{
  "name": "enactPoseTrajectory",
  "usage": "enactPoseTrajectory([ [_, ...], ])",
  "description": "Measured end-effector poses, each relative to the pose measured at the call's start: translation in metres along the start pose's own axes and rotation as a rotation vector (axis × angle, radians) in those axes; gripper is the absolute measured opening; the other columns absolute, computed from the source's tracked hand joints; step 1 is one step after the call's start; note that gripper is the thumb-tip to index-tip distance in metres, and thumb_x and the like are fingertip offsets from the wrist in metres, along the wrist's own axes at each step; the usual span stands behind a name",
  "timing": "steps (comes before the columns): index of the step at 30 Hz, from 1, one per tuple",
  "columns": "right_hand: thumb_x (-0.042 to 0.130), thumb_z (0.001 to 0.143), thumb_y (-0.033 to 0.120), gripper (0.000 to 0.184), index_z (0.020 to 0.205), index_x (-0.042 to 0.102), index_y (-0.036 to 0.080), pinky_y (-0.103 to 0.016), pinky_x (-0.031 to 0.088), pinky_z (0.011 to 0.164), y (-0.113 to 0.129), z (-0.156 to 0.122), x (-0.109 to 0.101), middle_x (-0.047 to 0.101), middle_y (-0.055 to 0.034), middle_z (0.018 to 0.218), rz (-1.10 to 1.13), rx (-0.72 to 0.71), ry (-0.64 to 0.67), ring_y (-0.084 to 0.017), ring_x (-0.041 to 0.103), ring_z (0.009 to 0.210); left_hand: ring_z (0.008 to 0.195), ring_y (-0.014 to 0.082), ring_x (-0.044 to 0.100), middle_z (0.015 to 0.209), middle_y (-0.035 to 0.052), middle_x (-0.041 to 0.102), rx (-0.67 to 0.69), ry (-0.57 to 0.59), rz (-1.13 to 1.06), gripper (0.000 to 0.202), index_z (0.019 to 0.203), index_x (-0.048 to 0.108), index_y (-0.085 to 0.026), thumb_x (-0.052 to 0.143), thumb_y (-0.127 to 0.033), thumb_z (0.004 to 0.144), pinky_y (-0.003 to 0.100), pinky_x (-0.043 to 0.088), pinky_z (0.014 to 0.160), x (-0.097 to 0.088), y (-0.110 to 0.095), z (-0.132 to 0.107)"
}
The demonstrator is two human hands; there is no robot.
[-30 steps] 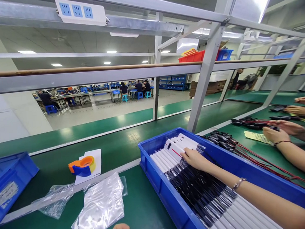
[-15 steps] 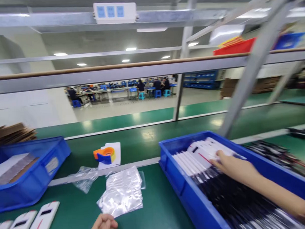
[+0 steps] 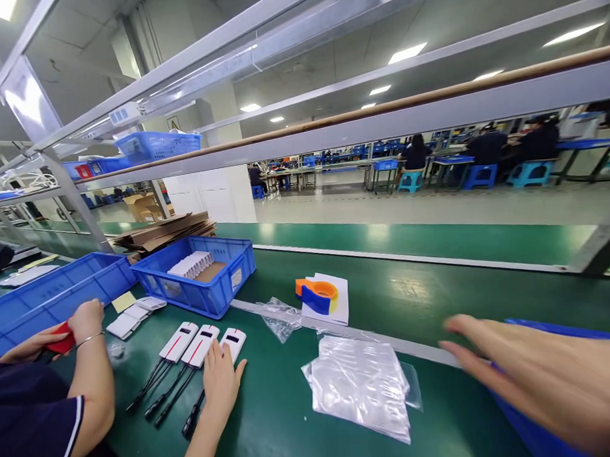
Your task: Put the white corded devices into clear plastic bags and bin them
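Note:
My left hand [image 3: 221, 381] lies on the rightmost of three white flat electronic devices [image 3: 235, 339], its fingers stretched over the casing and the thumb apart. The other two devices, a middle one [image 3: 202, 347] and a left one [image 3: 179, 342], lie beside it, each with a dark window, a red stripe and black cables. Blurred by motion, my right hand [image 3: 545, 373] is over the blue bin [image 3: 511, 408] at the right, fingers extended and nothing visible in them. Between my hands lies a stack of clear plastic bags [image 3: 360, 386].
An orange and blue tape dispenser [image 3: 317, 295] rests on white paper behind the bags. A blue bin [image 3: 196, 272] with white parts stands at the back left. At the far left, a co-worker's hands [image 3: 85, 323] hold something red. A metal upright [image 3: 603, 245] rises at the right.
The view has swung left, bringing the co-worker into sight. My right hand has come away from the devices in the right bin. My left hand has moved from near the bags onto a device.

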State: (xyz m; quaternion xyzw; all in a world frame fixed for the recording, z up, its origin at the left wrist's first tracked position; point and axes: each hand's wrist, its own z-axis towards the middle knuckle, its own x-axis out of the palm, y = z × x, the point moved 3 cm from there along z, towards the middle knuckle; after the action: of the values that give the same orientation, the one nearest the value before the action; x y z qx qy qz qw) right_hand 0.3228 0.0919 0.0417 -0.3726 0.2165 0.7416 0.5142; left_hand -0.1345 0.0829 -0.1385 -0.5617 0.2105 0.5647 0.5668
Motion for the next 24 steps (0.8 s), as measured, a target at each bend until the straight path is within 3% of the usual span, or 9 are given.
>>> enactPoseTrajectory([
  [2, 0.049, 0.096, 0.036, 0.021, 0.091, 0.067, 0.028, -0.033, 0.039, 0.046, 0.059, 0.035, -0.009, 0.078, -0.0064, 0.083, -0.007, -0.32, 0.233, -0.026, 0.074, 0.064, 0.13, 0.0488, 0.051, 0.13, 0.0371, 0.058, -0.032, 0.065, -0.056, 0.05, 0.125, 0.056, 0.003, 0.053, -0.031, 0.088, 0.063, 0.037, 0.106, -0.009, -0.004, 0.002],
  [5, 0.053, 0.097, 0.037, 0.02, 0.087, 0.065, 0.024, -0.032, 0.017, 0.042, 0.13, 0.08, -0.021, 0.076, -0.0054, 0.072, 0.013, -0.308, 0.486, -0.026, 0.072, 0.059, 0.113, 0.0386, 0.065, 0.111, 0.0253, 0.071, -0.043, 0.19, -0.19, 0.055, 0.134, 0.047, -0.004, 0.053, -0.041, 0.093, 0.051, 0.05, 0.095, -0.027, -0.016, 0.0],
  [8, 0.045, 0.102, 0.04, 0.025, 0.1, 0.064, 0.023, -0.032, 0.018, 0.048, 0.17, 0.095, -0.02, 0.078, -0.007, 0.084, 0.192, -0.29, 0.467, -0.026, 0.073, 0.07, 0.098, 0.0255, 0.073, 0.108, 0.0159, 0.075, -0.033, 0.373, -0.564, 0.06, 0.142, 0.04, -0.012, 0.032, -0.056, 0.102, 0.037, 0.056, 0.085, -0.047, -0.041, -0.014],
  [11, 0.045, 0.101, 0.039, 0.022, 0.097, 0.063, 0.026, -0.031, 0.025, 0.053, 0.177, 0.077, -0.004, 0.077, -0.0037, 0.078, 0.431, -0.169, 0.416, -0.025, 0.069, 0.066, 0.109, 0.0313, 0.07, 0.12, 0.0206, 0.071, -0.206, 0.585, -1.378, 0.073, 0.136, 0.051, -0.01, 0.037, -0.07, 0.097, 0.044, 0.056, 0.091, -0.061, -0.073, -0.032],
  [14, 0.047, 0.098, 0.044, 0.025, 0.085, 0.062, 0.029, -0.03, 0.029, 0.055, 0.174, 0.041, 0.016, 0.074, 0.0, 0.07, 0.7, 0.012, 0.489, -0.022, 0.063, 0.059, 0.113, 0.0352, 0.067, 0.12, 0.0193, 0.072, -0.352, 0.648, -1.78, 0.076, 0.126, 0.063, -0.01, 0.06, -0.073, 0.085, 0.047, 0.053, 0.099, -0.067, -0.098, -0.045],
  [17, 0.048, 0.096, 0.053, 0.033, 0.078, 0.059, 0.028, -0.03, 0.034, 0.057, 0.176, 0.001, 0.034, 0.071, -0.0001, 0.07, 0.861, 0.157, 0.619, -0.021, 0.061, 0.061, 0.119, 0.0366, 0.064, 0.123, 0.0179, 0.07, -0.358, 0.686, -1.89, 0.075, 0.124, 0.065, -0.011, 0.071, -0.071, 0.078, 0.048, 0.05, 0.105, -0.063, -0.12, -0.054],
  [20, 0.063, 0.086, 0.052, 0.026, 0.094, 0.06, 0.027, -0.03, 0.043, 0.065, 0.178, -0.037, 0.056, 0.073, -0.003, 0.084, 1.011, 0.287, 0.711, -0.023, 0.064, 0.073, 0.128, 0.0357, 0.058, 0.13, 0.0152, 0.065, -0.265, 0.621, -1.847, 0.074, 0.131, 0.056, -0.019, 0.081, -0.062, 0.075, 0.048, 0.048, 0.107, -0.048, -0.142, -0.067],
  [22, 0.063, 0.086, 0.048, 0.029, 0.105, 0.06, 0.027, -0.031, 0.047, 0.071, 0.172, -0.06, 0.072, 0.072, -0.0051, 0.091, 1.102, 0.371, 0.664, -0.023, 0.064, 0.078, 0.129, 0.0333, 0.056, 0.134, 0.0136, 0.06, -0.158, 0.545, -1.75, 0.082, 0.137, 0.046, -0.026, 0.086, -0.056, 0.072, 0.046, 0.049, 0.106, -0.037, -0.157, -0.077],
  [24, 0.057, 0.089, 0.053, 0.031, 0.102, 0.063, 0.026, -0.031, 0.046, 0.069, 0.16, -0.083, 0.085, 0.069, -0.0044, 0.085, 1.196, 0.492, 0.576, -0.022, 0.06, 0.073, 0.127, 0.0313, 0.057, 0.137, 0.0144, 0.056, 0.008, 0.569, -1.626, 0.086, 0.142, 0.04, -0.027, 0.083, -0.058, 0.074, 0.042, 0.051, 0.102, -0.027, -0.172, -0.084],
])
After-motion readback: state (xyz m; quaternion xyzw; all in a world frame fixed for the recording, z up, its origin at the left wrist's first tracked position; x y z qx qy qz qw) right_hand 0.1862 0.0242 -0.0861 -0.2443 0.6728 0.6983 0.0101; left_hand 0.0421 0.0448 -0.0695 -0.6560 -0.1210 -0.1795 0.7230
